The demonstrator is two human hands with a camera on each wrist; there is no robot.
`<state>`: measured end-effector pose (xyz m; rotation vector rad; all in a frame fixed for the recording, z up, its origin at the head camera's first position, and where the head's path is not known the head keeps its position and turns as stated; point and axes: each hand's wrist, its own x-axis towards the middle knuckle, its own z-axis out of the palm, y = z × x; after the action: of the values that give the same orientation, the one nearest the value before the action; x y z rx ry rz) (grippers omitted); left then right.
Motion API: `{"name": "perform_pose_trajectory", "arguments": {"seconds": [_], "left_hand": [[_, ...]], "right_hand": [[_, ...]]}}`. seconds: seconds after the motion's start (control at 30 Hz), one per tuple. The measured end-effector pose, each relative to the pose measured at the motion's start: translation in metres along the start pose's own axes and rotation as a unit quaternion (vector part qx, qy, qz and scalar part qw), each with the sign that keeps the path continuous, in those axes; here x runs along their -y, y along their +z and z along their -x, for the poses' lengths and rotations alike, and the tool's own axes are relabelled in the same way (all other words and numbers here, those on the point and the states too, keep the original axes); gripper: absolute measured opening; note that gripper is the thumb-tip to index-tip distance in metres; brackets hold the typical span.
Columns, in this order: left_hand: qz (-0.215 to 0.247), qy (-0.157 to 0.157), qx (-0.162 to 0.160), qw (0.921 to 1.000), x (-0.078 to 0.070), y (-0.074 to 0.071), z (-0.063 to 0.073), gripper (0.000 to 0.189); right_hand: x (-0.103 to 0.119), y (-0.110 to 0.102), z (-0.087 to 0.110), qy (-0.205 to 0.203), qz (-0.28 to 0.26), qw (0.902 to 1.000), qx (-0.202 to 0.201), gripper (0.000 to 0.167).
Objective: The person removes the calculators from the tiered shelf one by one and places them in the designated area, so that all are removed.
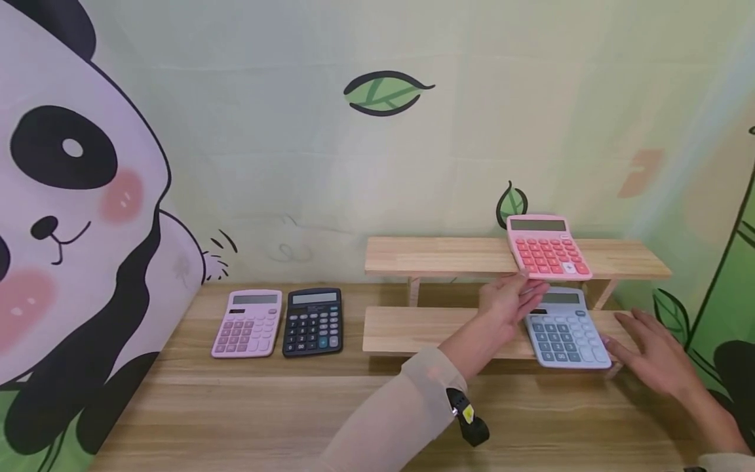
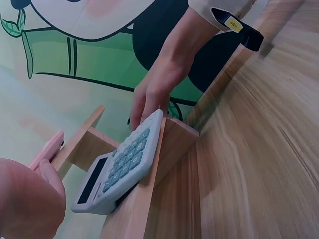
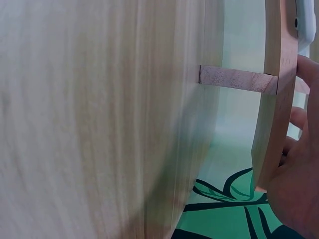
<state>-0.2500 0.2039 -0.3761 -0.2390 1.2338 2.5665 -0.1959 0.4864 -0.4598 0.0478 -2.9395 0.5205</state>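
Observation:
A pink calculator lies on the upper wooden shelf, its lower edge sticking out past the shelf's front. My left hand reaches up to that lower edge, fingers fairly straight and fingertips right at it. Below, a light blue calculator rests tilted on the lower shelf; it also shows large in the left wrist view. My right hand is at the right end of the lower shelf, thumb close to the blue calculator's right edge and fingers spread over the board. In the right wrist view this hand is beside the shelf end.
The two-step wooden stand has an upper shelf and a lower shelf. On the table to its left lie a pale pink calculator and a black calculator. A printed panda backdrop hangs close behind.

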Motion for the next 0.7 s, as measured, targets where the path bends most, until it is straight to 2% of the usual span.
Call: {"name": "perform_pose_trajectory", "arguments": {"seconds": [0.17, 0.3, 0.5, 0.6, 0.7], "left_hand": [[-0.014, 0.014, 0.006, 0.9998, 0.004, -0.005, -0.001, 0.012], [-0.033, 0.022, 0.023, 0.9989, 0.005, -0.009, 0.002, 0.015], [-0.047, -0.004, 0.077, 0.9959, 0.002, -0.017, 0.007, 0.020], [-0.044, -0.014, 0.090, 0.9948, 0.000, -0.018, 0.008, 0.017], [-0.035, -0.015, 0.090, 0.9952, 0.000, -0.017, 0.008, 0.015]], "right_hand": [[0.001, 0.000, 0.001, 0.001, 0.001, 1.0000, 0.000, 0.080], [0.002, 0.001, 0.001, 0.002, 0.000, 1.0000, 0.001, 0.080], [0.001, 0.000, 0.000, -0.002, 0.000, 1.0000, -0.002, 0.079], [0.000, 0.000, 0.000, -0.006, -0.001, 1.0000, -0.003, 0.079], [0.000, 0.001, 0.001, -0.008, -0.003, 1.0000, -0.001, 0.079]]}}
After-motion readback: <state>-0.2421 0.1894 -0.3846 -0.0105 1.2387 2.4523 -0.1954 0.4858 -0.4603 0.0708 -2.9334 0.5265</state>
